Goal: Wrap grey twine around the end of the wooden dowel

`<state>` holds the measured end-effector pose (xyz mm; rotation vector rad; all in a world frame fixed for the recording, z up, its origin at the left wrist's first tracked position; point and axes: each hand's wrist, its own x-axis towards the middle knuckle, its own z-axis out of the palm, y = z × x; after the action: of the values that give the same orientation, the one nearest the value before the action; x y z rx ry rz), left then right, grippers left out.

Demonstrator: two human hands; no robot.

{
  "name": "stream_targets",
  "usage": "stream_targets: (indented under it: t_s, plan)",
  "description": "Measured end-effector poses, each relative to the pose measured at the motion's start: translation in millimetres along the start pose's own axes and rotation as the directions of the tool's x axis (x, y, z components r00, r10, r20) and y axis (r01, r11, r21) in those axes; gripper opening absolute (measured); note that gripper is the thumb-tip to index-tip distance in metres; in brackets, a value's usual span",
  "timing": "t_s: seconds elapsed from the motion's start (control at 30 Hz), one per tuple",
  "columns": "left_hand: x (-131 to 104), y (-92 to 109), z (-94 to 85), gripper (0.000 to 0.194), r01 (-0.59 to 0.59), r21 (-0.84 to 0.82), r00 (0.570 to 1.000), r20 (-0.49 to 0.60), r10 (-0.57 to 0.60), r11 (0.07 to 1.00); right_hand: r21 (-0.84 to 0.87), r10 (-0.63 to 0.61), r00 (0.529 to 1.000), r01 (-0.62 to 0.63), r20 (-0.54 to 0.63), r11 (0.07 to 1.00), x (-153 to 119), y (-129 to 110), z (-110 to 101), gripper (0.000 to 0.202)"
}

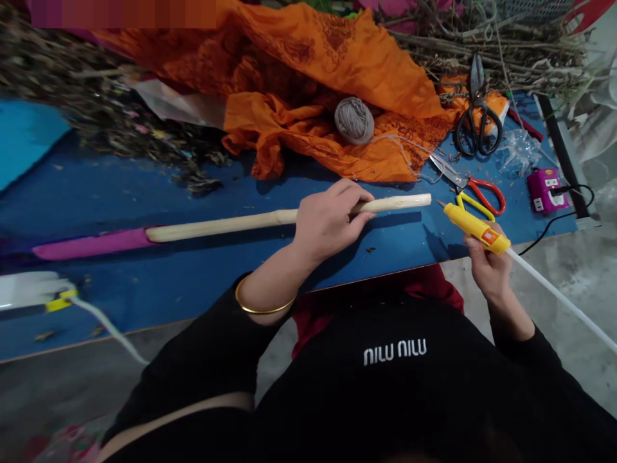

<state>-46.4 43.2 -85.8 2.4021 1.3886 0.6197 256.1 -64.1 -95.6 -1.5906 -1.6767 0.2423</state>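
Observation:
My left hand [330,218] is closed around a pale wooden stick [231,224], which lies nearly level over the blue table. A pink wrapping [101,244] covers the stick's left end. In my right hand [489,263] is a yellow hot glue gun [475,228], its nozzle pointing left, a short gap from the stick's bare right end. A long white glue stick [559,289] runs out of the gun's back. Just beyond the gun lie scissors [475,190] with one red and one yellow handle.
Orange cloth [308,83] with a grey yarn ball [354,120] on it covers the table's back. Black-handled scissors [478,122] and a purple power socket [548,191] with a black cord are at right. Dried plants [159,141] are heaped behind; a white cable [110,328] hangs at left.

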Motion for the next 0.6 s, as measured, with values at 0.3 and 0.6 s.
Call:
stream_targets:
  t_s: [0.3, 0.6]
  plan:
    - [-3.0, 2.3, 0.3, 0.014, -0.011, 0.016, 1.0, -0.008, 0.011, 1.0, 0.076, 0.009, 0.999, -0.012, 0.037, 0.997, 6.7, -0.1, 0.0, 0.026]
    - [-4.2, 1.5, 2.2, 0.013, -0.053, 0.062, 0.998, -0.025, 0.055, 0.997, 0.1, 0.052, 0.999, -0.053, 0.015, 0.994, 4.7, 6.2, 3.5, 0.028]
